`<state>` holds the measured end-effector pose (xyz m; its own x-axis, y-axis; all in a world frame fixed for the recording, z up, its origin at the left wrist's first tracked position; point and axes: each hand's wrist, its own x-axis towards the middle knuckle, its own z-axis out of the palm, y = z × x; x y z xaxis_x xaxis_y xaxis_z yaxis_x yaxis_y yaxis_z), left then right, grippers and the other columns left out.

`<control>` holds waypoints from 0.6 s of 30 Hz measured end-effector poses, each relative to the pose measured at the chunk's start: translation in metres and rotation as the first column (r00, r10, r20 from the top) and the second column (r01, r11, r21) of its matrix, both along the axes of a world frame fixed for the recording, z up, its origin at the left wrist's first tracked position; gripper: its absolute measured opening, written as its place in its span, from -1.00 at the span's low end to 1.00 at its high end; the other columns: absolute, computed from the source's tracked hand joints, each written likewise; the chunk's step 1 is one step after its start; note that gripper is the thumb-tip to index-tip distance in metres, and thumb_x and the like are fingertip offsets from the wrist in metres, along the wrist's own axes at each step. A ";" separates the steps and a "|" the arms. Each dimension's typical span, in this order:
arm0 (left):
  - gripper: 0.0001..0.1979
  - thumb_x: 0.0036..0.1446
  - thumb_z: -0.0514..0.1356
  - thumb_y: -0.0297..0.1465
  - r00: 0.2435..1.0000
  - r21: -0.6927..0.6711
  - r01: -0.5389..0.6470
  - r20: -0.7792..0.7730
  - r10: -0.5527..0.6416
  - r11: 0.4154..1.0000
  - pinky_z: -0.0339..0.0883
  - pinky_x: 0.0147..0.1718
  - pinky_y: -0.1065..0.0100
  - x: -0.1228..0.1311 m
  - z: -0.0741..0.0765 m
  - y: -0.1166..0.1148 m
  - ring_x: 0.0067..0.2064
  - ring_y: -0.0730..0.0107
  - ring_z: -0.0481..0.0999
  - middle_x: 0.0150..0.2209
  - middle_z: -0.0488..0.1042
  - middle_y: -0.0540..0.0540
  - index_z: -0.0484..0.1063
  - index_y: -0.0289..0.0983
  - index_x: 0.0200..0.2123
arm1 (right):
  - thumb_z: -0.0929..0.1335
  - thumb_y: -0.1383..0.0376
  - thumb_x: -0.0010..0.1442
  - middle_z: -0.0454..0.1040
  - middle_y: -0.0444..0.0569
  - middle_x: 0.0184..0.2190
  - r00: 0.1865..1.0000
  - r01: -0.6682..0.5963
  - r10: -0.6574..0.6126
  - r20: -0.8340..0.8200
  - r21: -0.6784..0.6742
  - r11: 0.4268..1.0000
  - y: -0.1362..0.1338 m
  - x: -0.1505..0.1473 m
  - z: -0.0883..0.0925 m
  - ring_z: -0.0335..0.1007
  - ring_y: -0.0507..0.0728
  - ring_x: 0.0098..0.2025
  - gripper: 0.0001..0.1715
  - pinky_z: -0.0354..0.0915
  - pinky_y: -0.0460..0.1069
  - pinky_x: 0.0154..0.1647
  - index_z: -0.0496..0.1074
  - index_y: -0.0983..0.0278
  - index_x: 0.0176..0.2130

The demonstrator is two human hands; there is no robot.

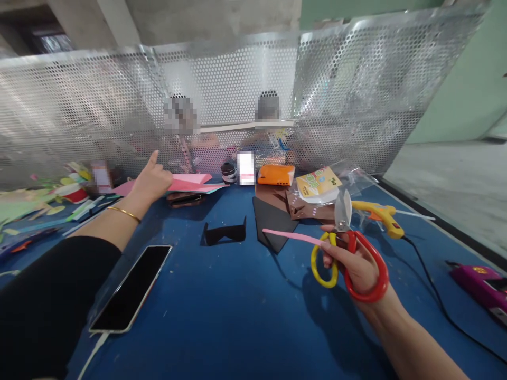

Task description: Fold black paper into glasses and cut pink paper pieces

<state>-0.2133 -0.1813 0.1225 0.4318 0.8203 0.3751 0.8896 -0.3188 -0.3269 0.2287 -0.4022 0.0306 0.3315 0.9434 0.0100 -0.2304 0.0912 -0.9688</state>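
Red- and yellow-handled scissors (367,269) hang in my right hand (358,264), at the right, with their blades pointing up and away. The same hand pinches one end of a narrow pink strip (291,235) that sticks out leftward over black sheets (273,224). My left hand (152,177) reaches forward at the left, its index finger extended and the other fingers partly curled, beside pink sheets (190,182). Nothing shows in its grip. A small black folded piece (225,233) stands on the blue table (222,316) between my hands.
A phone (132,290) with a white cable lies near left. Behind are a black spool (228,172), an orange packet (276,174) and a yellow package (317,184). At right are a yellow glue gun (380,214) and purple tool (481,287). A perforated metal screen stands behind.
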 end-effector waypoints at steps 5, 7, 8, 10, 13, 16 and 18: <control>-0.85 0.26 0.21 -0.39 1.000 -0.064 0.013 0.005 -0.013 0.998 0.23 0.16 -0.10 0.026 -0.007 -0.011 0.00 0.10 0.53 -0.12 0.56 -0.14 0.52 -0.34 -0.17 | 0.60 0.18 -0.22 0.44 -0.19 -0.58 1.000 0.006 -0.006 -0.014 -0.005 1.000 -0.001 0.002 0.004 0.33 0.02 -0.59 -0.37 0.31 -0.08 -0.55 0.47 0.26 -0.14; -0.86 0.15 0.17 -0.52 0.998 -0.061 0.025 0.056 -0.021 0.998 -0.05 0.27 -0.22 0.042 -0.007 -0.024 0.02 0.02 0.52 -0.21 0.60 -0.18 0.55 -0.33 -0.28 | 0.60 0.18 -0.23 0.45 -0.19 -0.59 1.000 0.011 -0.011 -0.020 0.001 1.000 0.000 0.004 0.004 0.33 0.01 -0.59 -0.39 0.29 -0.08 -0.57 0.48 0.27 -0.16; -0.79 0.11 0.15 -0.54 0.995 -0.053 0.032 0.094 -0.027 0.998 -0.11 0.27 -0.26 0.052 -0.007 -0.033 0.05 -0.03 0.50 -0.15 0.61 -0.23 0.56 -0.32 -0.23 | 0.60 0.19 -0.23 0.45 -0.19 -0.58 1.000 0.015 -0.015 -0.027 0.004 1.000 0.000 0.005 0.004 0.32 0.01 -0.60 -0.40 0.29 -0.09 -0.58 0.49 0.26 -0.17; -0.65 0.11 0.08 -0.56 0.982 -0.048 0.065 0.182 -0.055 0.997 -0.05 0.25 -0.26 0.078 -0.010 -0.059 0.12 -0.07 0.47 0.00 0.57 -0.31 0.54 -0.34 -0.08 | 0.60 0.20 -0.21 0.46 -0.19 -0.56 0.999 0.018 -0.017 -0.039 0.013 1.000 0.001 0.007 0.004 0.32 0.00 -0.59 -0.42 0.28 -0.10 -0.59 0.49 0.26 -0.17; -0.60 0.24 0.02 -0.50 0.935 -0.076 0.168 0.329 -0.134 0.983 0.24 0.18 0.03 0.131 -0.022 -0.114 0.14 0.10 0.48 0.09 0.55 -0.23 0.49 -0.31 0.08 | 0.59 0.21 -0.14 0.46 -0.19 -0.57 0.998 -0.062 0.063 -0.002 0.047 0.997 -0.001 0.010 0.004 0.33 0.00 -0.59 -0.47 0.26 -0.10 -0.59 0.49 0.25 -0.14; -0.69 0.33 0.09 -0.32 0.869 -0.146 0.333 0.431 -0.244 0.932 0.33 0.10 0.34 0.189 -0.042 -0.172 0.08 0.35 0.53 0.04 0.60 -0.04 0.53 -0.19 0.04 | 0.54 0.20 -0.01 0.41 -0.21 -0.63 0.953 -0.302 0.299 0.056 0.062 0.951 -0.006 0.010 0.004 0.32 0.01 -0.60 -0.53 0.24 -0.09 -0.58 0.49 0.24 -0.10; -0.67 0.34 0.12 -0.23 0.726 -0.231 0.507 0.633 -0.268 0.830 0.38 0.01 0.38 0.219 -0.051 -0.200 0.04 0.34 0.55 0.03 0.60 -0.08 0.53 -0.23 0.03 | 0.51 0.19 0.05 0.42 -0.21 -0.62 0.875 -0.482 0.478 0.078 0.039 0.875 -0.010 0.008 0.004 0.32 0.00 -0.60 -0.55 0.23 -0.09 -0.56 0.47 0.24 -0.07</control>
<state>0.0056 -0.3808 0.0713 0.5560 0.7485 0.3614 0.6360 -0.6630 0.3948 0.2371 -0.4122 0.0344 -0.1652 0.9836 0.0731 -0.1975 0.0396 -0.9795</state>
